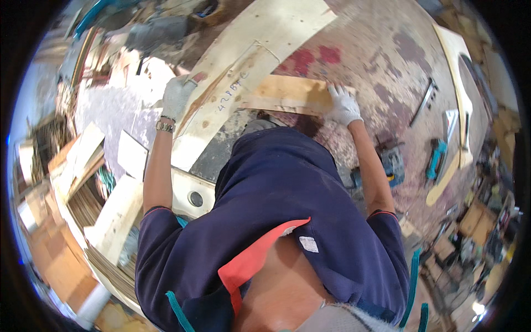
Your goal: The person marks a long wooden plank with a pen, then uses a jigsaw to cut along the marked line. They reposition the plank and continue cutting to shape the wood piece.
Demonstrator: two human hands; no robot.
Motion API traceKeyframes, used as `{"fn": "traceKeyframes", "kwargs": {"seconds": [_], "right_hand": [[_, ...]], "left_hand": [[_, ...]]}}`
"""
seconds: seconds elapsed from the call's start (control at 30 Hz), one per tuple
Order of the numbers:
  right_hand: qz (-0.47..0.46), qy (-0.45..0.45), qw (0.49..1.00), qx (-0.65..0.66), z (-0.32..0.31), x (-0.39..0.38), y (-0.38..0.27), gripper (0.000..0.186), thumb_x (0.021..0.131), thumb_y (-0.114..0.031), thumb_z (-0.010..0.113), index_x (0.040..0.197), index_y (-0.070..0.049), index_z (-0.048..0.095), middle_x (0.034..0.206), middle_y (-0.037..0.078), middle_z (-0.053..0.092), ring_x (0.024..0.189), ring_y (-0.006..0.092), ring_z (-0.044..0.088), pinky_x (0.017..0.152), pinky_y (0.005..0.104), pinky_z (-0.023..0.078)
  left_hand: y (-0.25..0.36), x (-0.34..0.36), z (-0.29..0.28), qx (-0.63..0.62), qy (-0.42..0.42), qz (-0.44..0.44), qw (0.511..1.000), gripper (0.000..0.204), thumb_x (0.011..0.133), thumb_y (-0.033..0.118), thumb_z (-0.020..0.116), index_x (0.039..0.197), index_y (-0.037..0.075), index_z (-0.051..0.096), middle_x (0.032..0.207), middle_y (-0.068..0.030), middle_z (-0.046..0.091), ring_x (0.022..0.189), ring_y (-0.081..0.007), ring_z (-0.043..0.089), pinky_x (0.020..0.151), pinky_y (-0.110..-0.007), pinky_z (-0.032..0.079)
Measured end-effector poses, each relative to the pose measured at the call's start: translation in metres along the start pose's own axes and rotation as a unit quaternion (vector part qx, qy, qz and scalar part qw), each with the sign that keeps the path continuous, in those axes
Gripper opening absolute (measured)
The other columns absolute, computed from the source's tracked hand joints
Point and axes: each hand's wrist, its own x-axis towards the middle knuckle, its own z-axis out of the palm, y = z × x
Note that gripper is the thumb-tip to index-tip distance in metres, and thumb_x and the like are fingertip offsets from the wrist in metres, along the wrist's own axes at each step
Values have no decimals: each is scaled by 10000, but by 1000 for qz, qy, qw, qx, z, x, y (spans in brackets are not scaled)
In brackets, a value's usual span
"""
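My left hand (177, 98), in a pale glove and below a wrist watch, is closed on the left edge of a long, pale plywood board (293, 25), which runs diagonally and bears pencil lines, dark streaks and handwritten marks. My gloved right hand (343, 106) lies with fingers apart on the right end of a shorter, yellowish wooden strip (287, 93). That strip meets the long board at its left; whether it passes beneath is hard to tell. A power tool (390, 166) rests on the stained floor by my right forearm.
A cyan-handled tool (436, 159), a dark metal bar (421, 100) and a pale curved template (460, 94) lie to the right. Cluttered offcuts (475, 221) fill the lower right. Stacked boards and strips (91, 205) are at the left, beside a pale panel with a hole (182, 188).
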Motion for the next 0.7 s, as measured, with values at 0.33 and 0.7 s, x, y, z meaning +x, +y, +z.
{"fn": "traceKeyframes", "kwargs": {"seconds": [0.33,0.7], "right_hand": [[-2,-46,997,-67,-35,-9,-43,1019,611,-347,895,1504,-137,452,1372,227,503,1344,424,457,1131,640,320],[37,-57,997,18,5,-29,-16,867,659,-376,898,1377,-76,517,1312,205,570,1258,401,555,1023,518,474]], "left_hand": [[-46,-46,-18,38,31,-91,995,649,925,569,704,833,-74,713,559,-45,490,559,-143,433,538,-375,392],[-8,-43,-21,-19,52,-84,995,521,942,541,691,1049,42,800,609,-93,604,556,-160,537,558,-351,437]]}}
